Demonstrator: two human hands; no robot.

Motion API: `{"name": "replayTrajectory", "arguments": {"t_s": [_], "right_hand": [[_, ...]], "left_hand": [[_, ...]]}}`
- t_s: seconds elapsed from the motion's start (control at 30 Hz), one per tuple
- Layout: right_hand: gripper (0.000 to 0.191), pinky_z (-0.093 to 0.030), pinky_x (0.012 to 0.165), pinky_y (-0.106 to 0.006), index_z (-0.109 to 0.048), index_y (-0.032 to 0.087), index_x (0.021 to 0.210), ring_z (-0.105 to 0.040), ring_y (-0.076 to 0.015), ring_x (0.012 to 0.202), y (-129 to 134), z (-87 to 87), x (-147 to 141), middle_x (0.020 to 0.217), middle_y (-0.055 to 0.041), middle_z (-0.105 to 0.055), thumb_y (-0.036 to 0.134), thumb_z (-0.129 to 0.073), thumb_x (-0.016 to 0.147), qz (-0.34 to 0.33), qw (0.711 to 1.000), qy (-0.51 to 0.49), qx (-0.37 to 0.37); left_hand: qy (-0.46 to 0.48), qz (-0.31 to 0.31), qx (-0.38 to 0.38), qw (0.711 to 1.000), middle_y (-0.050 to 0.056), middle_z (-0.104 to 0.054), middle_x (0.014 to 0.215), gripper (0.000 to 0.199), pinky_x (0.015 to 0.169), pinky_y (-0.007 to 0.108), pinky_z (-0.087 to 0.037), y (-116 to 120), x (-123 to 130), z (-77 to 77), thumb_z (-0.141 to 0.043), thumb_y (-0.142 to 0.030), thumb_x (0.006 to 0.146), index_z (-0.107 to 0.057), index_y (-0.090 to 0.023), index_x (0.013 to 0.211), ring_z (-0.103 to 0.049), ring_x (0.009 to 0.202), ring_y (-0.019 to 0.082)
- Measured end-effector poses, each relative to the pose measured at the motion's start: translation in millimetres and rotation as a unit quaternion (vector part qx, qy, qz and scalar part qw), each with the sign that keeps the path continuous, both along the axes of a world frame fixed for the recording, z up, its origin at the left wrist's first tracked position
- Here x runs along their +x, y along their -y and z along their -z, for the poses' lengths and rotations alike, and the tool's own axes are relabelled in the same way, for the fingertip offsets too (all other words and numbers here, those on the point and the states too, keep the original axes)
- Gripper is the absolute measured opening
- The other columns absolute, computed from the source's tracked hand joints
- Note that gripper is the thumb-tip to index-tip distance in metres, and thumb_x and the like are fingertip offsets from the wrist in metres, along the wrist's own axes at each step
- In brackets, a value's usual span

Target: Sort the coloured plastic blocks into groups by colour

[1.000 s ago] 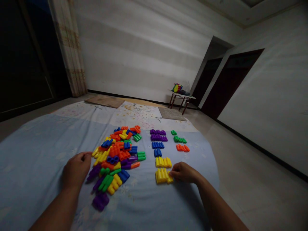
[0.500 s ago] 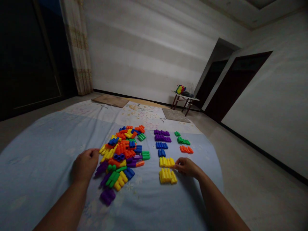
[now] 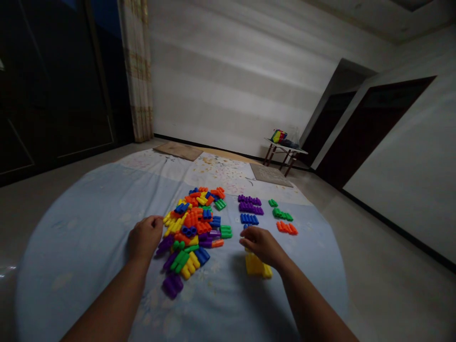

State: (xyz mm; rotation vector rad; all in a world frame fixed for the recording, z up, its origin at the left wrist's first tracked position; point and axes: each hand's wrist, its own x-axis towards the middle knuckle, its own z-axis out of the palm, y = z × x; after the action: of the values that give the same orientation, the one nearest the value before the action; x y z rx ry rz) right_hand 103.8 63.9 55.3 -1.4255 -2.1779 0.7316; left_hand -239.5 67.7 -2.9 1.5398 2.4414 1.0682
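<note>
My left hand (image 3: 145, 239) rests on the cloth at the left edge of a mixed pile of plastic building blocks (image 3: 194, 221). Its fingers are curled in, close by some yellow blocks (image 3: 174, 223), and nothing shows in them. My right hand (image 3: 262, 244) hovers over the sorted blocks, loosely bent, thumb and forefinger slightly apart, with no block visible between them. It partly covers the yellow blocks (image 3: 257, 267) and a short blue piece. Just beyond lie a blue row (image 3: 249, 219) and purple rows (image 3: 251, 208). To the right are green blocks (image 3: 283, 215) and an orange row (image 3: 287, 228).
A pale blue flowered cloth (image 3: 96, 209) covers the round table. Two flat mats, one brown (image 3: 178, 150) and one grey (image 3: 271, 175), lie at its far side. Behind stands a small folding table (image 3: 285, 146) with a colourful bag (image 3: 278, 136) on it.
My right hand has let go of the yellow row and moved up and left, over the blocks. My left hand stays beside the pile. The whole view has shifted slightly.
</note>
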Motion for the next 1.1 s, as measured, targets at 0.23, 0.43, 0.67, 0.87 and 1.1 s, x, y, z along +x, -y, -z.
{"name": "replayTrajectory", "arguments": {"t_s": [0.23,0.43,0.67,0.87,1.1], "right_hand": [[0.03,-0.037,0.088,-0.034,-0.06,0.023,0.107,-0.05,-0.0206,0.102,8,-12.3,-119,0.108,-0.0062,-0.06,0.03,-0.062,0.079,-0.149,0.977,0.033,0.151],[0.048,-0.027,0.094,-0.048,-0.053,0.029,0.117,-0.037,-0.0281,0.117,2,-3.7,-164,0.127,-0.0061,-0.049,0.05,-0.061,0.074,-0.238,0.942,0.146,0.186],[0.057,-0.028,0.091,-0.044,-0.046,0.026,0.126,-0.041,-0.0273,0.112,-9,-6.0,-120,0.123,-0.0089,-0.053,0.039,-0.065,0.074,-0.172,0.953,0.183,0.166],[0.041,-0.031,0.089,-0.044,-0.055,0.027,0.119,-0.047,-0.0263,0.108,-6,-7.0,-73,0.117,-0.0078,-0.058,0.03,-0.062,0.078,-0.143,0.969,0.172,0.104],[0.033,-0.042,0.084,-0.033,-0.064,0.023,0.109,-0.058,-0.0192,0.093,-11,-5.4,-51,0.102,-0.0054,-0.066,0.015,-0.054,0.078,-0.074,0.994,0.016,0.085]], "left_hand": [[-0.072,-0.004,-0.005,0.997,0.008,-0.069,0.091,0.035,0.07,0.03,-0.039,4,9,-3.5,-0.035,-0.032,0.081,-0.066,-0.019,0.091,-0.059,0.084,0.022],[-0.158,-0.006,0.008,0.987,0.008,-0.068,0.087,0.029,0.082,0.038,-0.035,11,20,-10.5,-0.038,-0.029,0.081,-0.064,-0.019,0.089,-0.058,0.086,0.024],[-0.114,0.068,0.045,0.99,0.008,-0.065,0.093,0.027,0.082,0.036,-0.039,11,32,-9.5,-0.038,-0.027,0.081,-0.061,-0.018,0.092,-0.058,0.089,0.023],[0.032,0.157,0.077,0.984,0.009,-0.063,0.097,0.031,0.083,0.029,-0.044,9,40,-9.1,-0.037,-0.034,0.083,-0.06,-0.018,0.094,-0.059,0.09,0.019],[0.063,0.109,0.098,0.987,0.009,-0.065,0.096,0.035,0.081,0.029,-0.045,9,27,-8.2,-0.034,-0.037,0.082,-0.061,-0.018,0.092,-0.06,0.089,0.019]]}}
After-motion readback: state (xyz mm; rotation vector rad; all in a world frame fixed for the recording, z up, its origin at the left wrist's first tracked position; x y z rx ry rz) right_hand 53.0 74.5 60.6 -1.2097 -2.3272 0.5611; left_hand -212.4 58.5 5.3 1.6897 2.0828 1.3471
